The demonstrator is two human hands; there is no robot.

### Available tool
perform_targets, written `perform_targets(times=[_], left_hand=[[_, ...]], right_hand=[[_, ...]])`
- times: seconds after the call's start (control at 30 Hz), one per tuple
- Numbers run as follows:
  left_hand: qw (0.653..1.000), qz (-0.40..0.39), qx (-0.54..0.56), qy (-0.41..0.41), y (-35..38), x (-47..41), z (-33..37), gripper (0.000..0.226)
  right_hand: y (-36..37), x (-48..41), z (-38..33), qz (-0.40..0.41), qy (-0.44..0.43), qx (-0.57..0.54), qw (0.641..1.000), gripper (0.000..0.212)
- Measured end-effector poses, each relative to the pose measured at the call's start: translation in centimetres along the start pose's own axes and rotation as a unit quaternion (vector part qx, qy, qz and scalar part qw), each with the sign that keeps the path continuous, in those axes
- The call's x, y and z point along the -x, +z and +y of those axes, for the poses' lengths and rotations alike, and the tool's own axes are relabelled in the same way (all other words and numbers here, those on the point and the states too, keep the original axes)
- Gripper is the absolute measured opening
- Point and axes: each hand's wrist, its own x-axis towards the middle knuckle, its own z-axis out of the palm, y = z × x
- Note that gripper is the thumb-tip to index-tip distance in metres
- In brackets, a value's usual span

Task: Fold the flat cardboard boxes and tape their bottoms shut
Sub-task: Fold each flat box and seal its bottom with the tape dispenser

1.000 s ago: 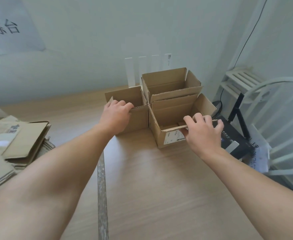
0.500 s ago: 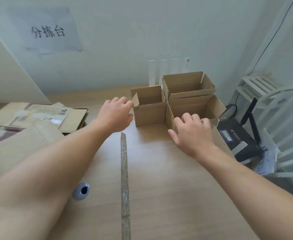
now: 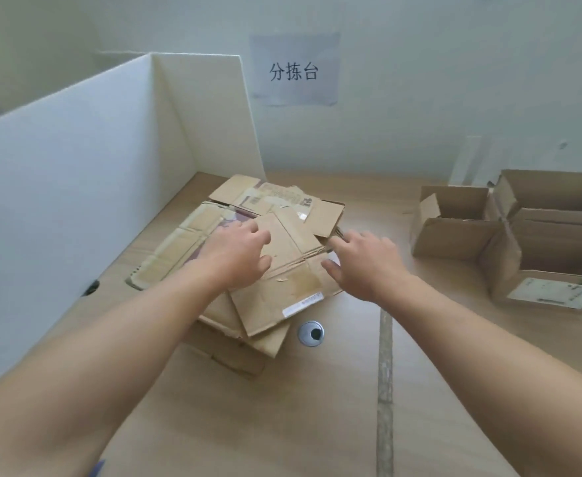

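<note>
L grip (image 3: 238, 258) loose over top flat box (image 3: 282, 270), R grip (image 3: 361, 263) spread at its edge

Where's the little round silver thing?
In the head view the silver ring lies low centre on the table, just right of the flat cardboard pile and left of the table's seam.

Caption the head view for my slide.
Left hand and right hand reach over flat cardboard stack; folded boxes stand beside.

"分拣台" on wall sign (image 3: 294, 71)
</note>
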Motion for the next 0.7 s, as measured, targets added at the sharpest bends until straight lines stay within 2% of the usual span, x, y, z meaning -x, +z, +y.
perform_targets(times=[0.03,0.1,0.17,0.23,0.3,0.37,0.4,0.43,0.5,0.57,0.7], left_hand=[[1.000,0.002,0.020,-0.012,0.7,0.6,-1.4,0.044],[0.997,0.013,0.065,-0.032,2.2,1.5,-3.7,0.044],[0.994,0.005,0.098,-0.042,3.8,2.6,-5.1,0.044],[0.993,-0.001,0.114,-0.031,5.4,3.6,-5.8,0.050],[0.992,0.005,0.123,-0.011,6.4,4.3,-6.1,0.054],[0.992,0.016,0.123,0.008,6.9,4.9,-6.2,0.054],[0.991,0.020,0.129,0.015,7.0,5.3,-6.3,0.054],[0.990,0.024,0.138,0.019,6.9,5.7,-6.4,0.053],[0.985,0.035,0.171,0.019,6.6,6.4,-6.9,0.053],[0.973,0.046,0.225,0.003,6.0,7.1,-7.7,0.057],[0.922,0.104,0.369,-0.060,3.6,9.4,-8.2,0.071]], right_hand=[[0.5,-0.6,-1.2,-0.012,0.023,-0.026,0.999,0.045],[1.7,-1.7,-2.7,-0.046,0.125,-0.107,0.985,0.050],[2.6,-2.2,-3.9,-0.066,0.259,-0.215,0.939,0.056],[3.4,-1.6,-5.1,-0.063,0.381,-0.334,0.860,0.063],[4.1,-0.6,-6.4,-0.054,0.459,-0.461,0.758,0.061],[4.5,0.3,-7.4,-0.025,0.500,-0.570,0.652,0.042],[4.4,0.8,-7.8,-0.001,0.509,-0.605,0.612,0.030],[4.1,1.2,-8.1,0.025,0.506,-0.625,0.594,0.020],[2.9,2.3,-8.7,0.061,0.462,-0.638,0.613,0.010],[1.3,4.0,-9.4,0.091,0.397,-0.651,0.641,0.011],[-2.0,8.5,-11.4,0.148,0.321,-0.663,0.660,0.019]])
